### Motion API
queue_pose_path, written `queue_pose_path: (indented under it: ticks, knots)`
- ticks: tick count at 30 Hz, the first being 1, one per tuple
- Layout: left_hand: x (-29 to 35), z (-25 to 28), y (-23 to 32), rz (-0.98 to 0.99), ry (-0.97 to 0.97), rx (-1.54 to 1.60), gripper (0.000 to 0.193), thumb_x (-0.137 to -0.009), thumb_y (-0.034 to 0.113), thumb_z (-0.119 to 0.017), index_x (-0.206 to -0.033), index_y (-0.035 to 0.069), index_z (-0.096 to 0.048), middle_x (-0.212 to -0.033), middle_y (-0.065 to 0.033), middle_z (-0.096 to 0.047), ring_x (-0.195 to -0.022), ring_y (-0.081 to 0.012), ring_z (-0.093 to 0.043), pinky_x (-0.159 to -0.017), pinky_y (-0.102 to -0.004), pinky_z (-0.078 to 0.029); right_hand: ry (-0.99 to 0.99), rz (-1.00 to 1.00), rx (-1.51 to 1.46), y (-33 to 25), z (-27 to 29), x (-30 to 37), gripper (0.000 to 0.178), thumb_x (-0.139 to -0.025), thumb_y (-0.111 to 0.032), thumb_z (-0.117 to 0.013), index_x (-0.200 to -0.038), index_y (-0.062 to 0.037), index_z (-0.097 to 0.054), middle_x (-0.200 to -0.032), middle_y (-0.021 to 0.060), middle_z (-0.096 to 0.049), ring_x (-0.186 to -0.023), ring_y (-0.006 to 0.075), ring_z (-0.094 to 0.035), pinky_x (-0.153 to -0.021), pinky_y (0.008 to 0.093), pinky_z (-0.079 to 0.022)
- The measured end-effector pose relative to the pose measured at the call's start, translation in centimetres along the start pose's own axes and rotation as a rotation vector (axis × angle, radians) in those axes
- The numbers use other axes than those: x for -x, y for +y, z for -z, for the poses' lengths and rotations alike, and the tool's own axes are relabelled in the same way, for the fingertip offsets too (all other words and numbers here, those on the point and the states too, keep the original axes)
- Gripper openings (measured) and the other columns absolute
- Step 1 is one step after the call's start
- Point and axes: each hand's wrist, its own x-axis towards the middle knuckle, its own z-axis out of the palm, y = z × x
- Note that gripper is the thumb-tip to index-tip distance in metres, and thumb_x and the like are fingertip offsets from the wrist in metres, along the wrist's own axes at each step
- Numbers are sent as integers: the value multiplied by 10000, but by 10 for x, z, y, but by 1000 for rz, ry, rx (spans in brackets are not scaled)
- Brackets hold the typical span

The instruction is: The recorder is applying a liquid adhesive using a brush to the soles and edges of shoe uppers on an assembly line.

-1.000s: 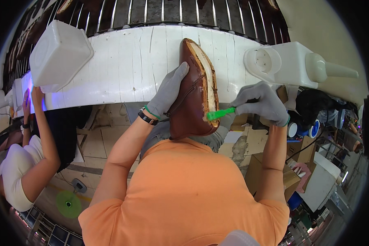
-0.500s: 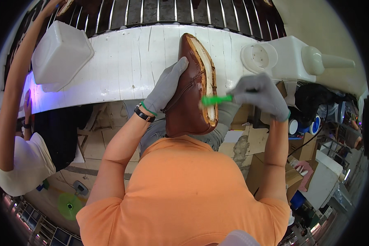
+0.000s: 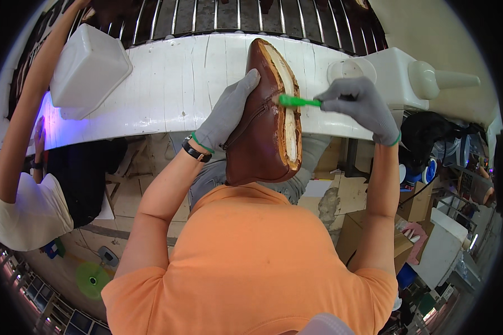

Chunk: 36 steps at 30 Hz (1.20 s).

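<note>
In my left hand (image 3: 229, 111), gloved in grey, is a brown leather shoe upper (image 3: 257, 128) with a zip on its side. It is tilted so that its pale, unsoled underside faces right, with a tan rim round it. My thumb lies along the leather and the other fingers are hidden behind it. A small green-handled brush (image 3: 299, 101) is pinched in my gloved right hand (image 3: 357, 103). Its bristle end touches the edge of the underside, around the middle of the shoe.
A white worktable (image 3: 167, 84) spans the front, with a metal roller conveyor (image 3: 223, 17) beyond. At right stand a round white dish (image 3: 352, 70) and a white container (image 3: 394, 72); at left, a white plastic tub (image 3: 89, 70). Another person's arm (image 3: 28, 106) reaches across the far left.
My right hand has moved the brush away from me along the shoe's edge, from near the heel to about the middle. The shoe has shifted slightly; my left hand keeps its hold.
</note>
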Motion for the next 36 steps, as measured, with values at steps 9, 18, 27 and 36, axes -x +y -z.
queue_pose_path:
  ticks: [9,18,27,36]
  knots:
    - [-3,2,7,-76,1,-101,607,-1001,510,-479,-1222,-45,-583,-1104,-89,-648,-940,-117,-599,-869,-275,-491,-29,74,-79,-7,-16,31,83,-769,-16,-730,-818,48,-710,-757,74,-690,-744,129,-656,-714,270,-502]
    - [-4,-3,17,-79,1,-132,596,-1003,502,-476,-1224,-41,-586,-1088,-76,-649,-930,-115,-596,-863,-278,-488,144,-56,15,-9,-18,27,123,-798,-16,-703,-904,36,-735,-746,38,-665,-730,74,-595,-674,232,-453]
    - [-8,-2,13,-62,-11,-110,613,-997,513,-481,-1223,-46,-592,-1109,-86,-650,-951,-120,-596,-873,-279,-484,267,33,152,-18,-18,27,139,-840,-58,-699,-951,16,-740,-778,47,-701,-726,60,-595,-661,247,-460]
    - [-5,3,17,-43,12,-195,650,-986,543,-478,-1240,-45,-592,-1113,-90,-656,-952,-133,-607,-877,-277,-490,17,25,-21,-27,-19,46,176,-730,-26,-781,-898,15,-748,-764,88,-694,-706,120,-632,-645,253,-468]
